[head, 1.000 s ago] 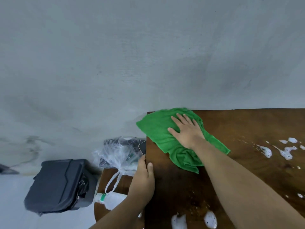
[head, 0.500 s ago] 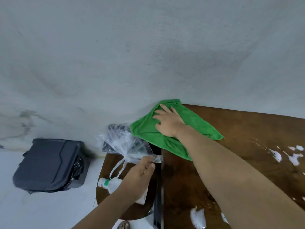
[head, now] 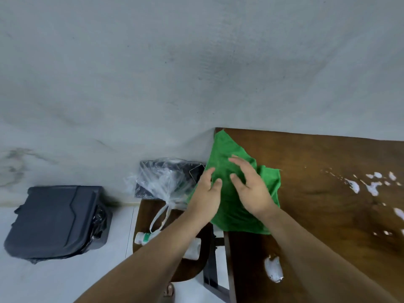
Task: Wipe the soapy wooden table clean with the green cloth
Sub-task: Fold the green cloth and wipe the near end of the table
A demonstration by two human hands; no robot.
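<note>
The green cloth [head: 231, 206] lies bunched at the far left corner of the dark wooden table [head: 317, 204], with part of it hanging over the left edge. My left hand [head: 205, 193] curls on the cloth's left side, thumb and fingers pinching the fabric. My right hand [head: 251, 189] is on the cloth's middle with its fingers spread and slightly raised. White soap foam [head: 273, 270] sits near the table's front left, and more foam patches [head: 371, 185] lie at the right.
A grey wall [head: 196, 62] runs behind the table. Left of the table stands a low round wooden stool [head: 150, 215] with a clear plastic bag [head: 166, 182] and a white bottle [head: 144, 237]. A black bin [head: 56, 219] stands further left on the floor.
My left hand has come up from the stool side onto the cloth. My right hand has lifted its fingers, and the cloth has bunched and shifted over the table's left edge.
</note>
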